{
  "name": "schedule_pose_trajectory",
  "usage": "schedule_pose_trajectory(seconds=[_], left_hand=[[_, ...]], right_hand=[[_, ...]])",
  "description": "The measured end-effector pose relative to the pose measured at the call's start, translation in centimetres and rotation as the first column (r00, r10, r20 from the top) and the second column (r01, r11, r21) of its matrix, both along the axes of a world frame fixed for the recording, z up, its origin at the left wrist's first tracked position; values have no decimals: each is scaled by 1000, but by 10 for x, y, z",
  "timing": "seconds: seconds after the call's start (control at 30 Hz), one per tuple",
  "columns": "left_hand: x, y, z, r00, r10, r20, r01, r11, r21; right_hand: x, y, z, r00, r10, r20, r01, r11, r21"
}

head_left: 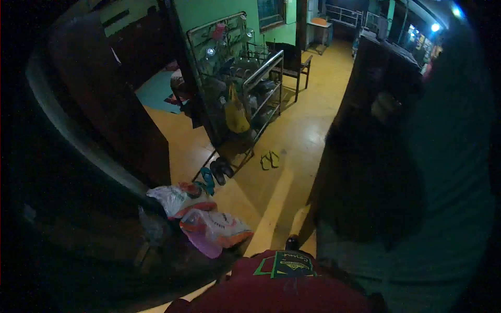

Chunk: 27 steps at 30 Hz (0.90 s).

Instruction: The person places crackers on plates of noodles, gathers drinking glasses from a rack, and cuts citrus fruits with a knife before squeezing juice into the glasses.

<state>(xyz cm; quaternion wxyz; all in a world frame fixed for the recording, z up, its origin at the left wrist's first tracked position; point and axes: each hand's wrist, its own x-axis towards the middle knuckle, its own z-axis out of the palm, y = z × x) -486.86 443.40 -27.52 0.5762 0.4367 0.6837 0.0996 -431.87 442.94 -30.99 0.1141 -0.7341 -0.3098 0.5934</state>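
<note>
Neither my left hand nor my right hand shows in the head view. At the bottom is the front of my dark red shirt [282, 289] with a green and yellow print. Beyond it, one of my feet [292, 242] stands on the yellowish floor [308, 138]. Nearest to me on the left lie two filled plastic sacks, a whitish one [169, 199] and a white-and-orange one [224, 229]. Just past them are teal slippers [207, 180] and dark sandals [222, 169].
A metal rack [263, 75] with utensils and a yellow bag [236, 116] stands left of the passage. Yellow-green flip-flops [270, 160] lie mid-floor. Farther off is a dark chair [298, 70]. A doorway opens left, beside a dark door [112, 104]. Dark, indistinct bulk lines the right.
</note>
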Motion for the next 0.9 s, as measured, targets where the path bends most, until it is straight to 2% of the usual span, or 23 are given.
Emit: schedule_pose_trajectory(seconds=[0.1, 0.2, 0.23, 0.27, 0.3, 0.37, 0.4, 0.43, 0.47, 0.53, 0.57, 0.6, 0.67, 0.7, 0.73, 0.8, 0.87, 0.9], left_hand=[[-6, 26, 0, 992, 99, -76, -109, 984, -139], [-3, 67, 2, 973, 207, -106, -225, 955, -194], [0, 82, 2, 967, 233, -106, -250, 945, -212], [1, 103, -2, 962, 255, -102, -272, 937, -220], [5, 126, -6, 958, 270, -94, -285, 931, -228], [9, 184, -22, 956, 284, -71, -293, 927, -236], [8, 218, -31, 957, 285, -60, -291, 932, -214], [8, 252, -38, 961, 274, -42, -276, 938, -208], [8, 287, -41, 963, 269, -31, -270, 940, -207], [0, 361, -51, 969, 248, 21, -244, 962, -120], [-9, 396, -56, 971, 231, 56, -230, 973, -24], [-22, 426, -59, 971, 212, 106, -222, 971, 88], [-52, 482, -61, 968, 183, 172, -232, 917, 326], [-63, 500, -58, 970, 189, 151, -234, 888, 395], [-61, 520, -29, 965, 249, 84, -262, 890, 374], [-42, 573, 97, 931, 361, -46, -327, 886, 328], [-40, 591, 97, 909, 417, -17, -389, 861, 328], [-33, 591, 90, 890, 456, 3, -432, 841, 327]], right_hand=[[36, 156, 11, 988, 128, 89, -142, 974, 174], [23, 319, 30, 963, 226, 143, -266, 867, 421], [1, 371, 61, 967, 252, 45, -248, 877, 411], [-23, 407, 96, 961, 271, 50, -266, 868, 419], [-45, 440, 131, 948, 317, -38, -273, 867, 417], [-58, 503, 135, 923, 367, -113, -288, 856, 429], [-60, 519, 108, 861, 291, -417, -100, 901, 422], [-63, 535, 83, 704, 191, -684, 63, 942, 328], [-60, 549, 65, 645, 212, -734, 51, 947, 318], [-44, 553, 30, 550, 255, -796, 48, 941, 334], [-35, 556, 24, 513, 246, -822, 67, 944, 324], [-30, 573, 44, 518, 261, -814, 41, 944, 328], [-41, 612, 102, 729, 166, -664, 15, 966, 258], [-30, 626, 86, 777, 110, -620, -19, 988, 151], [-19, 645, 73, 812, 63, -580, -63, 998, 20], [5, 698, 40, 833, -11, -553, -99, 981, -169], [19, 779, 12, 789, -34, -614, -112, 974, -198], [20, 838, -6, 647, -66, -760, -118, 976, -185]])
